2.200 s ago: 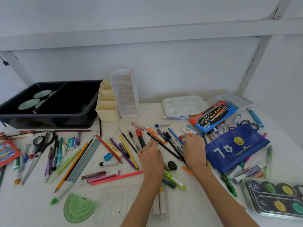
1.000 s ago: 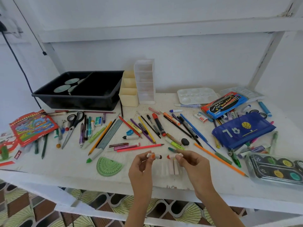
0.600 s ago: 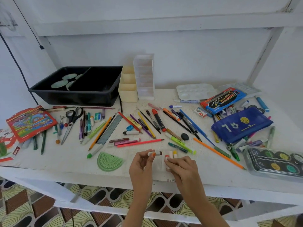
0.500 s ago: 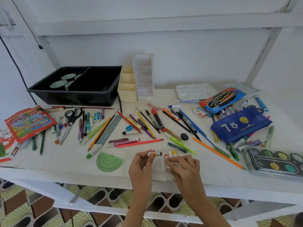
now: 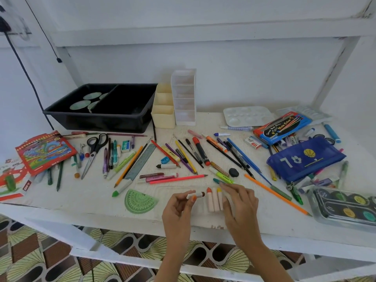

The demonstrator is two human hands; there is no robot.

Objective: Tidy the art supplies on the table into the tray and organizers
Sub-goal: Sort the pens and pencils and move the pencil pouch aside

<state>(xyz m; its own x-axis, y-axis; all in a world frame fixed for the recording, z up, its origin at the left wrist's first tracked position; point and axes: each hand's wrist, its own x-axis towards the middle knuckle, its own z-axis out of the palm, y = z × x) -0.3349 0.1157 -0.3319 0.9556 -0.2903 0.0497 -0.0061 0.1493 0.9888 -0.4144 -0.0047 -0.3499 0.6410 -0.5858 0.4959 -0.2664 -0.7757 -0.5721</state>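
From the head camera, the step in hand looks like gathering the short crayons at the table's [image 5: 85, 202] front edge into one bundle. To do it well, the loose ones should be drawn together side by side before lifting, so none rolls off the nearby edge. The left hand [image 5: 177, 208] pinches a brown-tipped crayon [image 5: 196, 195] between thumb and fingertips, held crosswise just above the surface. The right hand [image 5: 239, 206] hovers with fingers loosely spread and curved, its fingertips touching or just beside the right flank of two upright-lying crayons [image 5: 214, 200], red- and yellow-tipped. The black tray [image 5: 97, 117] and cream organizer [image 5: 163, 117] stand well apart, at the back.
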